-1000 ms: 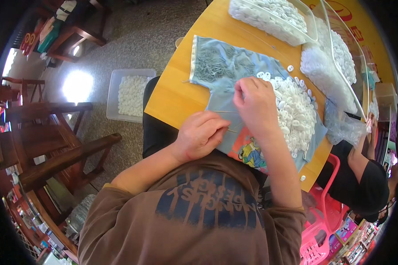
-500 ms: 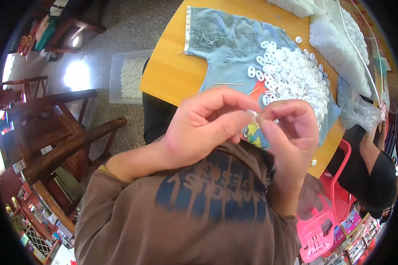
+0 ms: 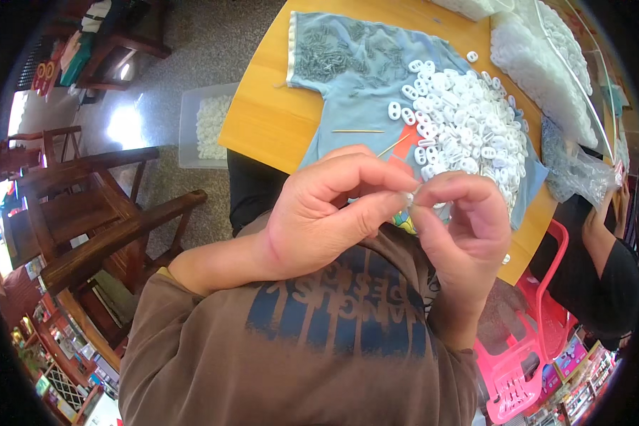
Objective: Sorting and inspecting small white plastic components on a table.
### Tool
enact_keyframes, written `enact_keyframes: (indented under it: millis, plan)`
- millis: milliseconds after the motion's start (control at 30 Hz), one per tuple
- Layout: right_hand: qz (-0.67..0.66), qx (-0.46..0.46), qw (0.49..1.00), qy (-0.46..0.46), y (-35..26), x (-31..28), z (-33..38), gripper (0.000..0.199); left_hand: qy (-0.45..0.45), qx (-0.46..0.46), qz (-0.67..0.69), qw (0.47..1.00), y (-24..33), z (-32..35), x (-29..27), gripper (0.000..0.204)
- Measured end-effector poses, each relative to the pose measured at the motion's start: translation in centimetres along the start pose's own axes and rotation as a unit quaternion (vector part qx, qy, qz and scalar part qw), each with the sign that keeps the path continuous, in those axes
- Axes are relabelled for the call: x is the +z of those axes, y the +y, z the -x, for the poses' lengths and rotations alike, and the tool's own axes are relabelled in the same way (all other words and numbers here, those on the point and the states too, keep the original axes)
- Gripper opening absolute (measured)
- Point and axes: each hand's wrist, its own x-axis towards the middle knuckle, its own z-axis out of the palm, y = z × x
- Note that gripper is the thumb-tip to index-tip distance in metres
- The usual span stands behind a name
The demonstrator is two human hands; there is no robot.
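White piece: a tiny plastic part (image 3: 409, 198) is pinched between both hands, raised near the chest.
Left hand (image 3: 326, 213): thumb and forefinger clenched on it.
Right hand (image 3: 465, 220): fingertips grasping the same piece.
Pile: white plastic pieces (image 3: 468, 128) heaped on blue cloth (image 3: 348, 92), far right on the wooden table (image 3: 262, 128).
Progress: judging by the large heap, much looks left.
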Motion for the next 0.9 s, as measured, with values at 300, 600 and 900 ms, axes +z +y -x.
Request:
enact_keyframes:
  millis: [300, 600, 900]
  plan:
    - [0.086, -0.050, 0.995, 0.020, -0.13, 0.11, 0.05, 0.022, -0.015, 0.037, -0.062, 0.997, -0.50, 0.05, -0.29, 0.018]
    - [0.101, -0.071, 0.992, 0.021, -0.28, 0.45, 0.31, 0.024, -0.011, 0.002, -0.023, 1.000, -0.37, 0.39, -0.12, 0.017]
    - [0.100, -0.082, 0.991, 0.028, -0.17, 0.48, 0.31, 0.023, -0.008, 0.028, -0.032, 0.999, -0.49, 0.73, -0.34, 0.014]
